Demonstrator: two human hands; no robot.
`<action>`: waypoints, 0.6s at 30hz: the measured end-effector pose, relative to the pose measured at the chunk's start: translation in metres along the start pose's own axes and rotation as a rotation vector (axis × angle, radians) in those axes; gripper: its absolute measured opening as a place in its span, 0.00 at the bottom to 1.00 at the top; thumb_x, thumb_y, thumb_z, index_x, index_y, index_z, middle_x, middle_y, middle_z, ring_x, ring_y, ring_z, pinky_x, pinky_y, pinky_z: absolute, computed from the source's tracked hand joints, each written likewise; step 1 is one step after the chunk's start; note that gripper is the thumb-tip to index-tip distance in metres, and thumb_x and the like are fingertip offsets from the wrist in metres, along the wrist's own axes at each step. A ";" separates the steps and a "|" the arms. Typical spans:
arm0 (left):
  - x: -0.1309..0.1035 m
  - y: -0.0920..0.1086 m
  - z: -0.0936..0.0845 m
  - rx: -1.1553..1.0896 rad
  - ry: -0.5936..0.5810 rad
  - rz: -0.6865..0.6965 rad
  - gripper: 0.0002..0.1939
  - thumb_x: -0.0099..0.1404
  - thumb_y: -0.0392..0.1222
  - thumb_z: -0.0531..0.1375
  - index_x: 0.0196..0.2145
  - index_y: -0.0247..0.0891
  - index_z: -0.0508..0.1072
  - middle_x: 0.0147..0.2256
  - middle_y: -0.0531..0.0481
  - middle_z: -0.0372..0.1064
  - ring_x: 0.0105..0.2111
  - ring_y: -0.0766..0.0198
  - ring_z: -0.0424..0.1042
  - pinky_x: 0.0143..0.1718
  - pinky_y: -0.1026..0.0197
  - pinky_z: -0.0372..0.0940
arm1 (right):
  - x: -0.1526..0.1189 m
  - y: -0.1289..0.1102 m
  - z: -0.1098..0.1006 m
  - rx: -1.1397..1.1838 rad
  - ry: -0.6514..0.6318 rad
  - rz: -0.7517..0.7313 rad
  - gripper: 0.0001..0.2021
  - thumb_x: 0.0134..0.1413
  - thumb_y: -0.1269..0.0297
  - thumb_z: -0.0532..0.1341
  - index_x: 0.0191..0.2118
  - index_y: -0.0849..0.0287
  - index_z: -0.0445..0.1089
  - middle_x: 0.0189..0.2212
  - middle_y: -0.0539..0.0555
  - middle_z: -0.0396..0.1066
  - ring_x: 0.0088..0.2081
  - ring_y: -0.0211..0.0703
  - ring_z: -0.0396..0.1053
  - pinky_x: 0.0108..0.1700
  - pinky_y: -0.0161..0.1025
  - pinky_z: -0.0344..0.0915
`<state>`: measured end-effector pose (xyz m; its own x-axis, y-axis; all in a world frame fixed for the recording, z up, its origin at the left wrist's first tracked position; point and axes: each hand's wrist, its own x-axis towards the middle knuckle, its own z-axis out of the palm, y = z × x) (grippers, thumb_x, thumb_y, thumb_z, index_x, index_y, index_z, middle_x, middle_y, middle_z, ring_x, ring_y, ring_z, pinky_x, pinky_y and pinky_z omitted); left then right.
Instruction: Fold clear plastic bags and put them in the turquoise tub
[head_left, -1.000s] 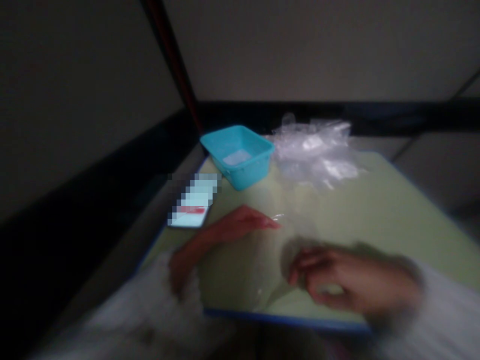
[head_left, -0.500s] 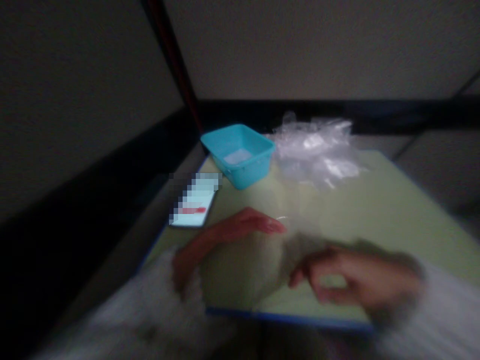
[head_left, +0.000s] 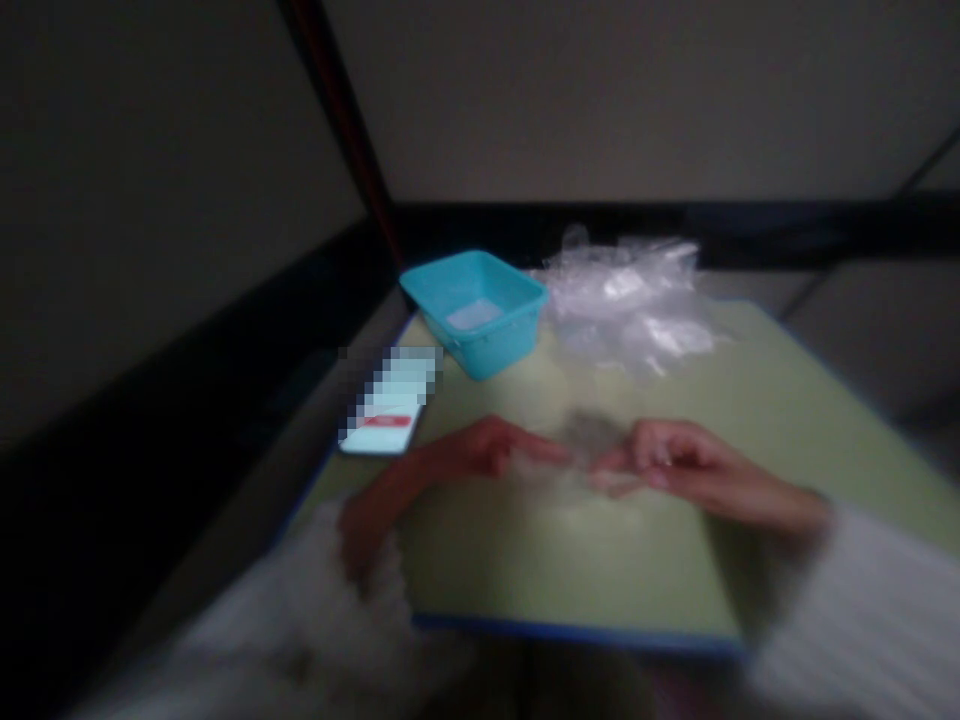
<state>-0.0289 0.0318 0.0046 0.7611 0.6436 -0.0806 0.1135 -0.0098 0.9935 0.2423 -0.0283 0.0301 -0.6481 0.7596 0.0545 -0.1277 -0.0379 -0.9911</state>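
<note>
A faint, see-through piece of plastic, apparently a clear plastic bag, lies flat between my hands on the table; its outline is hard to make out. My left hand reaches in from the left with curled fingers and its index finger pointing right, closed at the plastic. From the right, my right hand pinches the plastic with thumb and fingers, its fingertips close to the left ones. The fingertips are somewhat blurred.
On the yellow-green table with blue edges, a turquoise basket stands at the back left, something white inside. Right of it lies a heap of clear plastic bags. A lit phone rests at the left edge. Walls stand behind.
My right hand has moved from near the front edge up and away from me, closing its fingers on the plastic beside my left hand. My left fingers have curled more.
</note>
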 end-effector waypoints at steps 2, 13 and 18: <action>0.005 0.000 -0.003 0.066 -0.145 0.052 0.30 0.47 0.58 0.67 0.44 0.37 0.77 0.42 0.44 0.75 0.44 0.45 0.72 0.44 0.53 0.65 | 0.003 0.003 -0.001 0.060 0.073 0.007 0.11 0.53 0.60 0.64 0.29 0.59 0.63 0.40 0.55 0.75 0.43 0.41 0.73 0.42 0.39 0.69; 0.022 -0.005 0.012 -0.299 0.066 0.032 0.20 0.56 0.53 0.64 0.41 0.37 0.78 0.42 0.42 0.75 0.44 0.51 0.74 0.48 0.52 0.64 | 0.017 0.004 -0.009 0.131 0.420 0.099 0.11 0.50 0.58 0.65 0.32 0.57 0.64 0.45 0.55 0.74 0.46 0.44 0.72 0.44 0.39 0.71; 0.033 -0.007 0.011 -0.328 0.188 0.028 0.21 0.54 0.53 0.66 0.39 0.32 0.78 0.43 0.39 0.74 0.44 0.48 0.73 0.48 0.50 0.63 | 0.018 0.016 -0.024 0.021 0.495 0.072 0.19 0.45 0.60 0.68 0.43 0.56 0.62 0.43 0.56 0.73 0.43 0.45 0.73 0.42 0.42 0.71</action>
<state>0.0028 0.0446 -0.0058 0.6268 0.7763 -0.0673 -0.1395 0.1968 0.9705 0.2465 0.0003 0.0123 -0.2225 0.9714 -0.0830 -0.1142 -0.1105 -0.9873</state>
